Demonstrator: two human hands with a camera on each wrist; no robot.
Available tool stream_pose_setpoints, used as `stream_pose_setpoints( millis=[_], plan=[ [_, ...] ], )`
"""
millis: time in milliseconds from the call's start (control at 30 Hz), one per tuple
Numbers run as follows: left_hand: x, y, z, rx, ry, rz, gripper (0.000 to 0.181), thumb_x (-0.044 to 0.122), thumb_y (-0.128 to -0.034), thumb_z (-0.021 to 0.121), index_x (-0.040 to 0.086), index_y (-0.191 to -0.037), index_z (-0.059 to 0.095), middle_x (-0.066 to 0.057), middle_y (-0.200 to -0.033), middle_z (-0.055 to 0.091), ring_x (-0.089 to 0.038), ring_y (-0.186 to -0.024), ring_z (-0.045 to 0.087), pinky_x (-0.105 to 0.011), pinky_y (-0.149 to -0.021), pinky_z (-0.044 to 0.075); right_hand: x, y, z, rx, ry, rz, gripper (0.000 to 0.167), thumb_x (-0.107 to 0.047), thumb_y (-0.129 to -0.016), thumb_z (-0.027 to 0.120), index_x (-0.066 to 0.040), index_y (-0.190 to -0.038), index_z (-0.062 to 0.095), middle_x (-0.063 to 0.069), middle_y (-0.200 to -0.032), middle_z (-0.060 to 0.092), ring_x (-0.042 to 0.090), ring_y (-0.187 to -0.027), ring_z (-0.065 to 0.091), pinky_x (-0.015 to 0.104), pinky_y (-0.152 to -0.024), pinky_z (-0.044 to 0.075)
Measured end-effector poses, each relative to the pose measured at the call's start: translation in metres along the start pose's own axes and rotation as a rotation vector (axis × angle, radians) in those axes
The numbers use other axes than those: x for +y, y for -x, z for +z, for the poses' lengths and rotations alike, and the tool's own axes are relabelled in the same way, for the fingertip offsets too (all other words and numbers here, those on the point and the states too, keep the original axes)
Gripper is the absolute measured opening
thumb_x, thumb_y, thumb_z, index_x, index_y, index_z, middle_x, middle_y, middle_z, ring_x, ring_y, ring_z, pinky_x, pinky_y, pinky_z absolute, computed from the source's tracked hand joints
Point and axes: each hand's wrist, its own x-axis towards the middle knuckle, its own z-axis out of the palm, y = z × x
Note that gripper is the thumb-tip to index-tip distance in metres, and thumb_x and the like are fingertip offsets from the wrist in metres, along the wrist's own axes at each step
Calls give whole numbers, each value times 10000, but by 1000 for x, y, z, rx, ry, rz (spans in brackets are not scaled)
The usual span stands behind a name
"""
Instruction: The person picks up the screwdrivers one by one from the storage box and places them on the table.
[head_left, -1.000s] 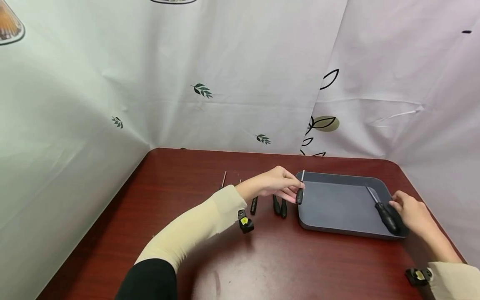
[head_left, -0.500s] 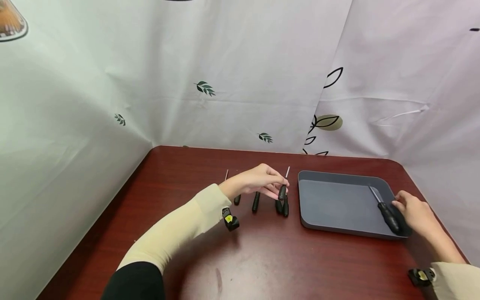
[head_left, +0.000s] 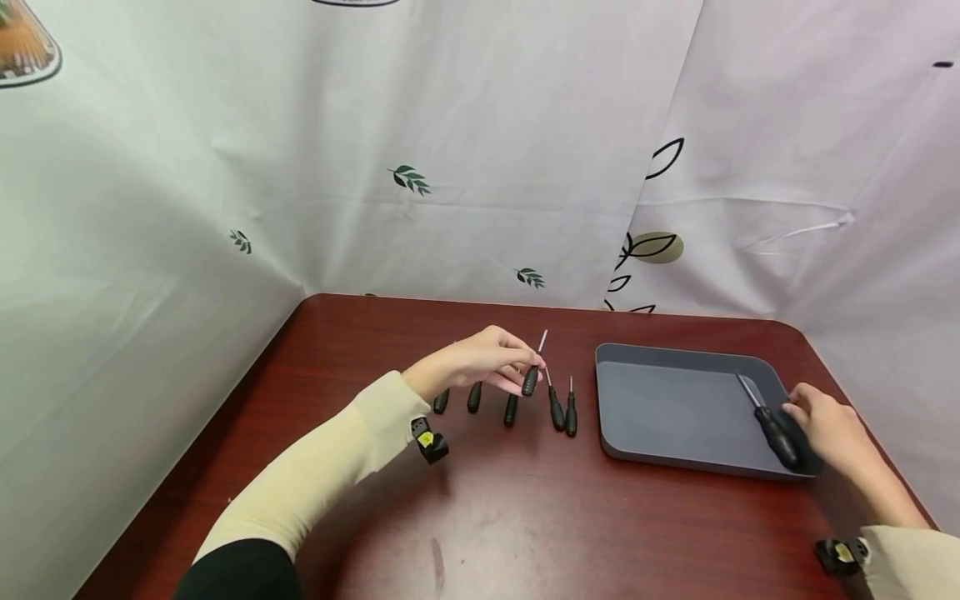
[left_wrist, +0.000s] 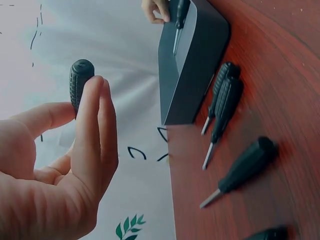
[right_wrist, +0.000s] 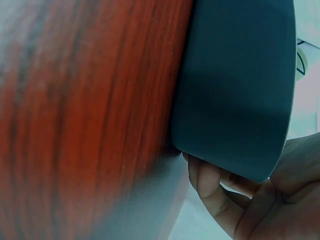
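Note:
My left hand (head_left: 483, 360) pinches a small screwdriver (head_left: 531, 379) between thumb and fingers, holding it above the table with its shaft pointing up and away. In the left wrist view the ribbed black handle (left_wrist: 81, 82) stands at the fingertips. Beneath and around this hand lie several black-handled screwdrivers (head_left: 557, 410) in a row; the hand partly hides some of them. My right hand (head_left: 831, 429) grips the right end of the grey tray (head_left: 667, 408), with fingers curled against the outside of its wall (right_wrist: 230, 90). A larger screwdriver (head_left: 777, 437) lies inside the tray, near that hand.
The dark red wooden table (head_left: 540, 517) reaches back to a white patterned curtain (head_left: 465, 150), which also hangs along the left and right sides. The tray stands toward the table's right edge, to the right of the row of screwdrivers.
My left hand has moved left with the small screwdriver, from the tray's left rim to over the row. The screwdrivers nearest the tray have come into fuller view. My right hand stays at the tray.

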Motion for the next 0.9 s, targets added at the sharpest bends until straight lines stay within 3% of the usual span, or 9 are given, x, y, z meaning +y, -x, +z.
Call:
stream_pose_setpoints(
  millis=[267,467,667,900],
  plan=[
    [-7,11,-16,41,0,-7,286,122,-1028,535,-52,-1216,665,-250,-1182,672,-194,-872,714,-341,-785,626,0,-1,0,-9,1,7,106,91,-897,643,96,-886,538,183,-670,570,303,-567,492,416,-468,390],
    [-10,20,-27,56,12,-16,311,122,-1025,541,-71,-1250,639,-318,-1262,601,-204,-893,714,-331,-786,625,-1,0,0,-7,0,10,108,97,-890,645,91,-879,537,208,-680,576,334,-572,509,437,-469,399],
    [-16,27,-37,73,13,-13,280,138,-1029,549,-43,-1206,667,-272,-1210,640,-187,-860,704,-336,-793,624,-2,-1,0,-5,0,9,111,100,-888,646,94,-874,536,217,-683,575,347,-576,516,455,-472,405],
    [-25,33,-49,96,19,-21,289,145,-1034,538,-51,-1205,663,-187,-1097,702,-301,-1015,691,-358,-820,619,-1,-1,0,-1,2,1,113,105,-882,647,89,-871,536,198,-673,571,340,-574,512,440,-474,399]
  ],
)
